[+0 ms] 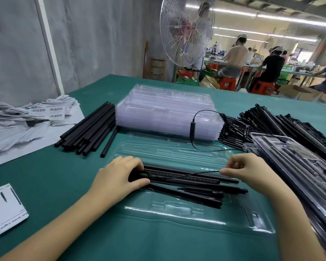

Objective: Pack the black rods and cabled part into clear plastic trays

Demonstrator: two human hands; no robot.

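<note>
Here, in the lower centre of the frame, a person's left hand point(119, 174) grips the left end of the cabled part point(184, 177), fingers curled over it and thumb beneath, while the right hand point(247, 171) pinches its thin cable point(198, 173) between thumb and forefinger. The part lies across an open clear tray point(177, 207) on the green table point(64, 185), alongside several black rods point(192, 197) already resting in the tray, some at a slant. The cable runs up over the tray's far half to an inline switch point(192, 129) that leans against a stack of empty trays point(167, 110) at centre frame. A pile of loose rods point(88, 130) sits just left of the stack, with barcode labels point(45, 112) heaped at the left edge. More cabled parts point(271, 125) and filled trays point(290, 162) crowd the right side. A printed card point(6, 210) lies at lower left; a metal fan point(186, 31) stands at the top, seated workers point(235, 57) behind it at upper right.
</note>
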